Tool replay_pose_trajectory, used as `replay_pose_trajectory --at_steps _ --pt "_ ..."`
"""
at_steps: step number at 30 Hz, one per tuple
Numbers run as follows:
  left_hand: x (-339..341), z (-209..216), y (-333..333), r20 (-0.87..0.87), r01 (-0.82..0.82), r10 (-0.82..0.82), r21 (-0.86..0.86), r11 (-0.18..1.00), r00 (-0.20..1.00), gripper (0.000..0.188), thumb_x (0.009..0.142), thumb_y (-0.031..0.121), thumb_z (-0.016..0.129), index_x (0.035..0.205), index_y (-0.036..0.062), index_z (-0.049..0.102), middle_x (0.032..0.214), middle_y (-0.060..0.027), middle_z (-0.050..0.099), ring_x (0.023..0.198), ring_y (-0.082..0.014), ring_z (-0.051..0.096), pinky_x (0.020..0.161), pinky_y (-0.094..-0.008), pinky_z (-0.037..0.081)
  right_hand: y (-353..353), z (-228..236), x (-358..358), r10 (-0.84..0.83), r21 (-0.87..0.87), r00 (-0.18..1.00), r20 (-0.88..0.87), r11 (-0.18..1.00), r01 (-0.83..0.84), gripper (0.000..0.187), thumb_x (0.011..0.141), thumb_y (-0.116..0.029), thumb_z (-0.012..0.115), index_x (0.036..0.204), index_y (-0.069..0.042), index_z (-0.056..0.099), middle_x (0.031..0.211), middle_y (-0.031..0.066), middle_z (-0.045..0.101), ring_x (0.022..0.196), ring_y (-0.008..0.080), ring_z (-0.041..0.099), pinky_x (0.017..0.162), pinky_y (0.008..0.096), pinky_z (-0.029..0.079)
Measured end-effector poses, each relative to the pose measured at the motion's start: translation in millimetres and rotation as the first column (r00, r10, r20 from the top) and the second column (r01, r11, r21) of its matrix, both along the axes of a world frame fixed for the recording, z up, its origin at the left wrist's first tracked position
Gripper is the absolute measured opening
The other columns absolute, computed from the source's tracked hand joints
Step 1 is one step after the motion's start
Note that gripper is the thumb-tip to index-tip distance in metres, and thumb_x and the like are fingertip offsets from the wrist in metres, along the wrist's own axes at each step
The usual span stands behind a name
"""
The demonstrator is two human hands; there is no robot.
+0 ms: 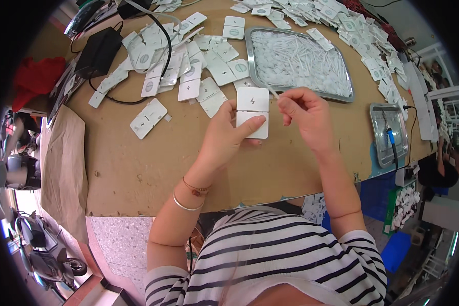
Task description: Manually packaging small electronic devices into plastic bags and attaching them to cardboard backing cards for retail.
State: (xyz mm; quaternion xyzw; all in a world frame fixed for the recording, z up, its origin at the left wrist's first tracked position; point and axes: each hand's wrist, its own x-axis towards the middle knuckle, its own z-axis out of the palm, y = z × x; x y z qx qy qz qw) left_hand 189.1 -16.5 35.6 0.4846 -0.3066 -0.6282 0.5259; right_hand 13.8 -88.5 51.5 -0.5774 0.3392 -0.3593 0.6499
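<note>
L hand (229, 133) gripping two-part white panel (253, 100), just this side of metal tray (250, 57), nr its left corner; R hand (310, 118) pinching thin white stick (274, 94), same side. Loose pinch cld drop stick; slack L grip, tilt panel.

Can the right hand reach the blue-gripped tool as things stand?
Probably yes: bare tabletop lies between the right hand and the small tray holding the tool, though that hand pinches a thin white stick.
</note>
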Motion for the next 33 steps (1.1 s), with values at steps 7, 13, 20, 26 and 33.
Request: replay_pose_trajectory --at_steps 7,13,20,26,33 --pt "-2.2 7.2 5.0 -0.006 0.023 -0.024 -0.102 0.995 1.0 0.043 0.086 0.013 0.063 0.12 -0.0056 0.043 0.104 -0.0099 0.06 0.089 -0.0154 0.062 0.069 -0.026 0.057 23.6 6.7 13.7 -0.232 -0.663 0.939 -0.256 0.749 0.004 0.012 0.078 0.004 0.064 0.088 -0.001 0.066 0.08 0.0031 0.061 0.069 0.0097 0.056 0.061 0.0211 0.045" --pt "-3.0 5.2 6.7 -0.006 0.015 -0.016 -0.092 0.996 1.0 0.033 0.088 0.015 0.061 0.113 -0.005 0.051 0.098 -0.0085 0.062 0.085 -0.0126 0.061 0.066 -0.0256 0.057 21.8 4.2 10.1 -0.231 -0.711 0.946 -0.225 0.704 0.003 0.014 0.073 0.006 0.066 0.085 -0.001 0.066 0.078 0.0031 0.061 0.067 0.0094 0.055 0.059 0.021 0.044" --pt "-5.9 4.1 8.4 -0.011 -0.019 0.018 -0.069 0.997 1.0 0.03 0.092 0.022 0.056 0.11 -0.0025 0.054 0.093 -0.0062 0.062 0.082 -0.0114 0.061 0.063 -0.0261 0.056 19.6 -4.6 5.7 -0.21 -0.166 0.967 -0.144 0.969 0.186 0.012 0.077 0.0 0.068 0.088 -0.001 0.062 0.078 0.0019 0.061 0.068 0.0082 0.054 0.061 0.0213 0.044" --pt "-9.5 4.5 9.4 -0.046 -0.075 0.071 -0.105 0.992 0.996 0.034 0.092 0.027 0.056 0.108 -0.0023 0.059 0.09 -0.006 0.063 0.073 -0.0104 0.061 0.062 -0.0238 0.054 15.3 -11.1 -0.7 0.044 0.189 0.999 -0.016 0.981 -0.04 0.012 0.085 -0.014 0.065 0.085 -0.003 0.06 0.076 0.0004 0.058 0.07 0.0071 0.052 0.064 0.0215 0.043" --pt "-10.5 12.0 32.9 0.137 -0.072 0.102 -0.207 0.976 0.985 0.03 0.091 0.023 0.058 0.104 -0.0032 0.061 0.086 -0.0057 0.063 0.072 -0.0103 0.061 0.058 -0.022 0.051 45.4 -6.7 -2.1 -0.012 0.08 0.994 -0.11 0.997 0.021 0.01 0.087 -0.013 0.062 0.084 -0.004 0.059 0.075 0.0 0.058 0.068 0.0072 0.052 0.063 0.022 0.043"
